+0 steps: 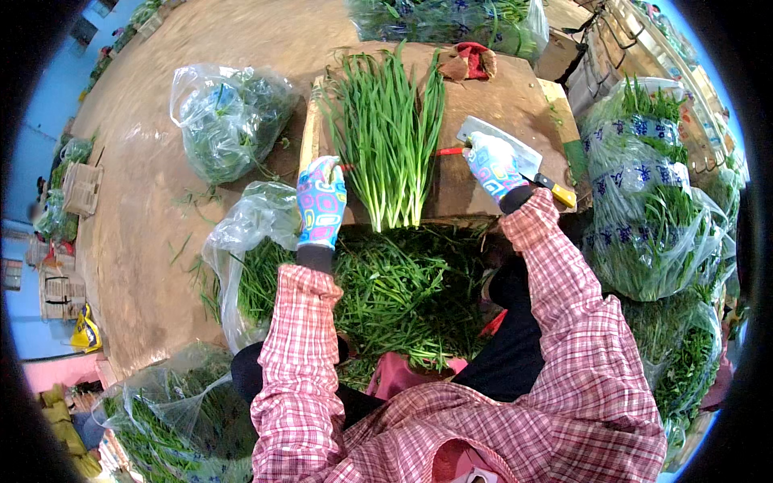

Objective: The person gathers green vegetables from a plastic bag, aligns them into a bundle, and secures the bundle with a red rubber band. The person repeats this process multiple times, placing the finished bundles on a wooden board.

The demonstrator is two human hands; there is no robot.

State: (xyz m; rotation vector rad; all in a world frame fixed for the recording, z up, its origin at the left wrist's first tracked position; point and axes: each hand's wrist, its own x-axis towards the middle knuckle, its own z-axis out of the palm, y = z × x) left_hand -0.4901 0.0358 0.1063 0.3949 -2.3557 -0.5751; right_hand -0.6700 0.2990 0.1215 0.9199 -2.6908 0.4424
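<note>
A bunch of leafy green stalks with pale ends, likely garlic chives [389, 139], lies on a low wooden board [507, 96]. A red tie strip [448, 151] shows on both sides of the bunch, its middle hidden by or behind the stalks. My left hand [322, 202], in a patterned glove, pinches the strip's left end beside the stalks. In a matching glove, my right hand [494, 163] grips its right end, over the blade of a cleaver [519, 147] lying on the board.
A red and brown cloth [470, 61] lies at the board's far edge. Loose green leaves [392, 284] are heaped below the near edge. Bagged greens stand at left [232, 121], right [640, 199] and beyond the board [447, 24]. Another open plastic bag [244, 220] touches my left forearm's side.
</note>
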